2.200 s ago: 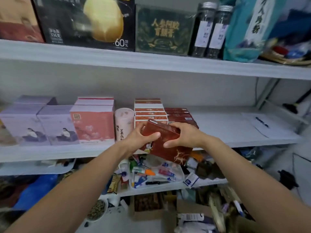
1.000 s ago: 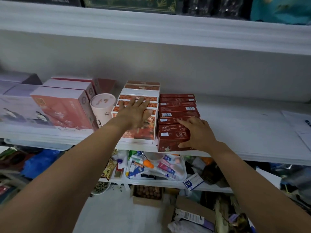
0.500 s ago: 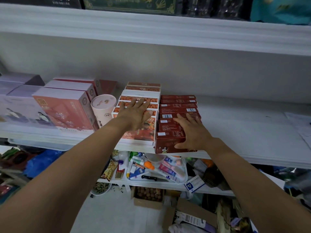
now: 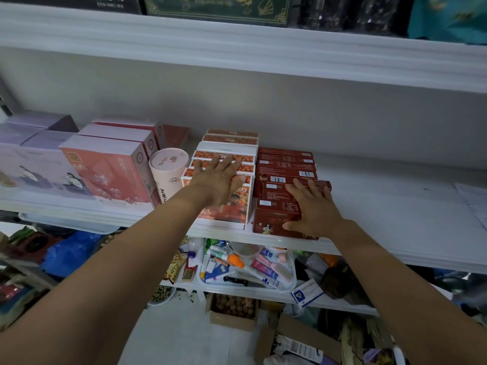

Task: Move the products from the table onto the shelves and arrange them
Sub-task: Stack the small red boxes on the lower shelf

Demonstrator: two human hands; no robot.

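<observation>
The front red box (image 4: pixel 271 222) stands at the edge of the middle shelf (image 4: pixel 395 227), heading a row of red boxes (image 4: pixel 287 167); I count seven in all, the back ones tightly packed. My right hand (image 4: pixel 313 209) lies flat across the front ones, fingers spread wide, thumb against the front box's face. My left hand (image 4: pixel 218 180) rests flat and spread on the orange boxes (image 4: pixel 226 209) just beside, six as far as I can tell. Further left stand one pink tube (image 4: pixel 168 169) and three pink boxes (image 4: pixel 105 169).

Seven dark red boxes (image 4: pixel 271 223), three pink boxes (image 4: pixel 105 169), one pink tube (image 4: pixel 168 165)
</observation>
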